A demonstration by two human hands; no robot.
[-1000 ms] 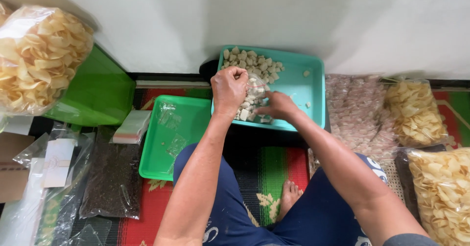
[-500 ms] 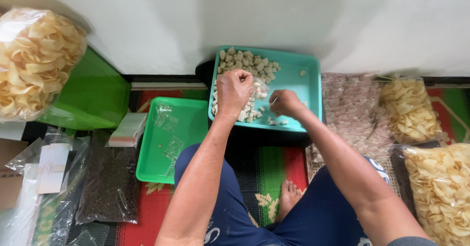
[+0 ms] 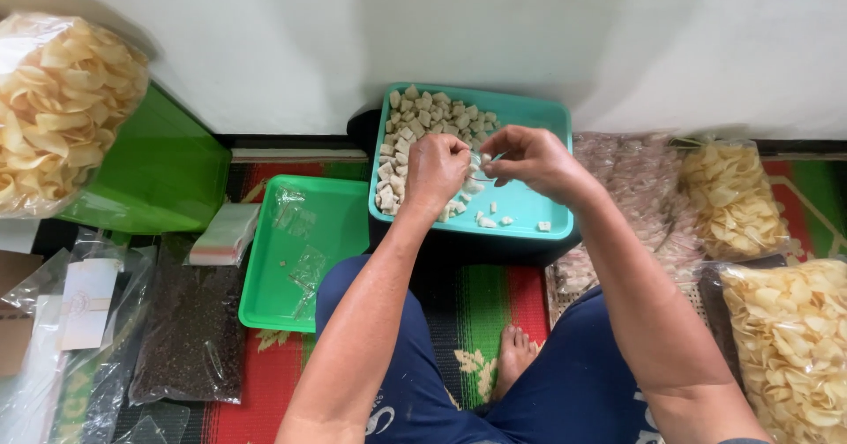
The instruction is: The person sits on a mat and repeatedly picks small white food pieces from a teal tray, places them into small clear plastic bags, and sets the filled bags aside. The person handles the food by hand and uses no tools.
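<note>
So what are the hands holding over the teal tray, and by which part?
Both hands, left and right, pinch a small clear bag at its top edge; its contents cannot be told.

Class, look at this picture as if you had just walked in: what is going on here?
A person sits on a patterned mat, both hands raised over a teal tray that holds small pale snack cubes. The left hand is closed loosely near the cubes; the right hand pinches what looks like a small clear bag between them. An emptier green tray with clear bags lies to the left. Large bags of crackers stand on both sides.
</note>
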